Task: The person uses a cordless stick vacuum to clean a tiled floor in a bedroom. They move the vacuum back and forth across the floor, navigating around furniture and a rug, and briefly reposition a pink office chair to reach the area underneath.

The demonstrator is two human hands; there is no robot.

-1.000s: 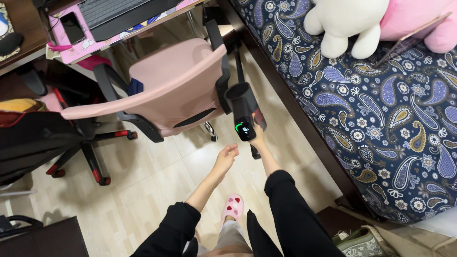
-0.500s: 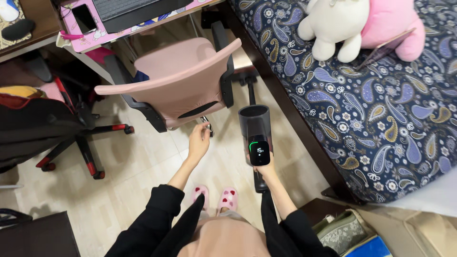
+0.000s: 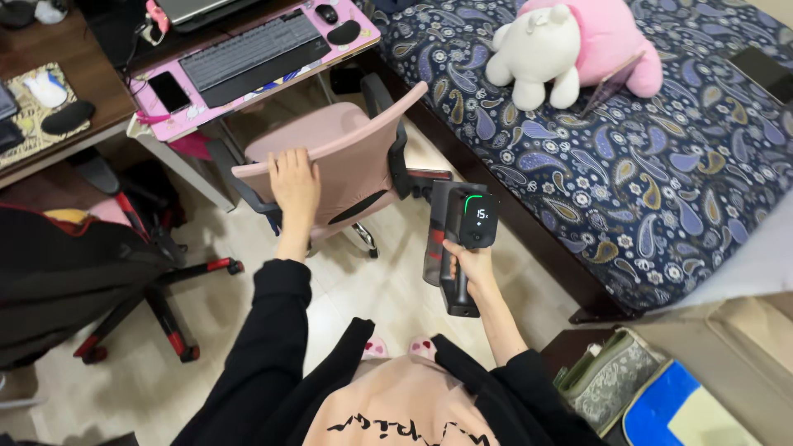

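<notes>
A: Status on hands?

B: Left hand (image 3: 295,183) draped over top edge of pink chair back (image 3: 347,157), fingers curled over the rim, gripping it. Right hand (image 3: 467,263) wrapped around handle of dark cordless vacuum (image 3: 456,235), fingers closed tight on the grip.

A: Vacuum position?

B: Held low, right of chair, between chair and bed. Lit screen on top of body facing up. Body touching or just beside the chair's black side frame; cannot tell which. Rest of it hidden behind the chair.

A: Chair?

B: Pink seat and back, black armrests, tucked partway under pink desk mat edge (image 3: 248,87). Standing on pale tile floor (image 3: 363,289).

A: Surroundings?

B: Desk at top left: grey keyboard (image 3: 252,51) on the pink mat, black phone (image 3: 169,89) beside the keyboard, black mouse (image 3: 328,13) near the mat's far corner. Bed (image 3: 661,165) on the right, blue paisley cover, white plush toy (image 3: 537,54) leaning on a pink plush (image 3: 615,37). Second chair, black with red-tipped legs (image 3: 165,306), on the left, well apart from both hands. Patterned bag (image 3: 611,380) at bottom right by the bed corner.

A: Feet?

B: Pink slippers (image 3: 396,347) just visible under the torso, on the tile.
</notes>
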